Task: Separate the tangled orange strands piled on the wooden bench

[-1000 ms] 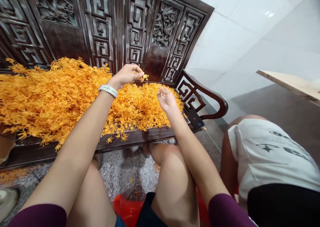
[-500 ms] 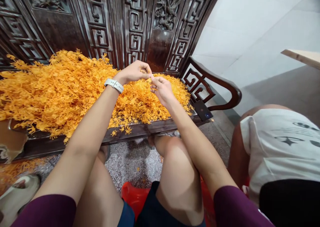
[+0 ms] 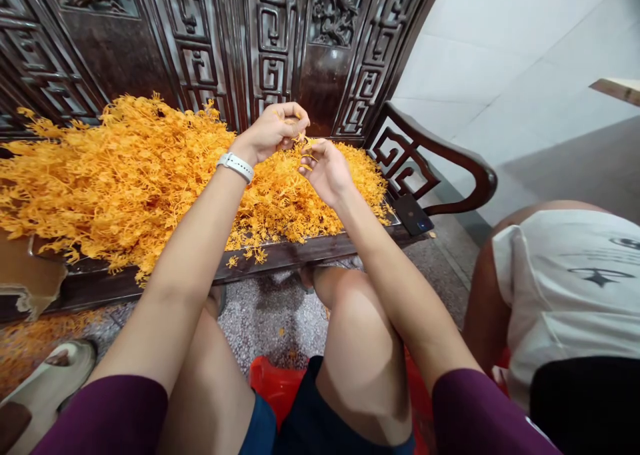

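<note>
My left hand (image 3: 275, 131), with a pale watch (image 3: 236, 166) on its wrist, is closed in a pinch above the heap. A small orange spidery flower piece (image 3: 299, 137) shows at its fingertips. Just to the right and slightly lower, my right hand (image 3: 330, 171) pinches another thin orange flower piece (image 3: 313, 144) between thumb and fingers. The two sets of fingertips are close together; whether the pieces are joined I cannot tell. Below both hands spreads a large heap of orange flower pieces (image 3: 145, 188) on a dark carved wooden bench (image 3: 280, 255).
A black phone (image 3: 413, 215) lies at the bench's right end beside the curved armrest (image 3: 480, 181). Torn cardboard (image 3: 33, 268) is at the left. A person in white clothing (image 3: 565, 275) sits at the right. My knees are below the bench edge, over a red stool (image 3: 275, 385).
My hands have moved slightly apart, the left one up and the right one a little lower relative to it. Orange pieces now show at the fingertips. The view has shifted slightly.
</note>
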Tool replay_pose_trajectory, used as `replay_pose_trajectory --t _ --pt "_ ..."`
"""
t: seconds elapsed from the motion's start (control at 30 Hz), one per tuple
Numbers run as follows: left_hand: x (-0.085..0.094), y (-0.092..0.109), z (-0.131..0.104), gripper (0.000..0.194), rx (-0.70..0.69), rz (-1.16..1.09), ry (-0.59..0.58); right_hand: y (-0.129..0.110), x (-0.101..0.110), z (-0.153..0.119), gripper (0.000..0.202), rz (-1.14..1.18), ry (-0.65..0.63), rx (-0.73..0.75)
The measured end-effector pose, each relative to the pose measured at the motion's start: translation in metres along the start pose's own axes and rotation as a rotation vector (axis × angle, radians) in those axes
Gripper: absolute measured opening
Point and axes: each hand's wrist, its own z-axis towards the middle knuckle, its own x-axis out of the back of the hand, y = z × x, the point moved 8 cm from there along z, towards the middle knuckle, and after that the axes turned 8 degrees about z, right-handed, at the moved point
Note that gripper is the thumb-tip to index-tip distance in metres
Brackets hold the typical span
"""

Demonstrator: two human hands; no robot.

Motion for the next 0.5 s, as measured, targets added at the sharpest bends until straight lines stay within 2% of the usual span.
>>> replay_pose_trajectory --t 0.07,0.23,0.3,0.33,0.4,0.43,0.5 --pt "-0.008 0.001 0.001 0.021 -0.023 -0.072 -0.01 -0.001 -0.008 -0.001 0.02 -0.025 -0.025 -0.007" --pt "-0.022 0.006 0.004 0.024 -0.105 -0.157 0.095 -0.008 -0.024 -0.001 0.028 -0.061 -0.058 0.043" --pt "-0.02 0.008 0.008 0.026 -0.103 -0.184 0.137 -0.01 -0.026 -0.003 0.031 -0.119 -0.063 0.073" --pt "-0.012 0.007 0.011 0.027 -0.088 -0.208 0.18 -0.01 -0.03 -0.006 0.031 -0.169 -0.099 0.087" --pt "0.017 0.004 0.015 0.029 -0.053 -0.287 0.317 -0.002 -0.05 -0.02 0.024 -0.298 -0.305 0.074" --pt "0.036 0.002 0.017 0.029 -0.041 -0.338 0.394 0.007 -0.065 -0.032 0.019 -0.37 -0.482 0.024" --pt "0.074 -0.001 0.02 0.03 -0.049 -0.439 0.468 0.029 -0.095 -0.067 0.016 -0.487 -0.865 -0.12"
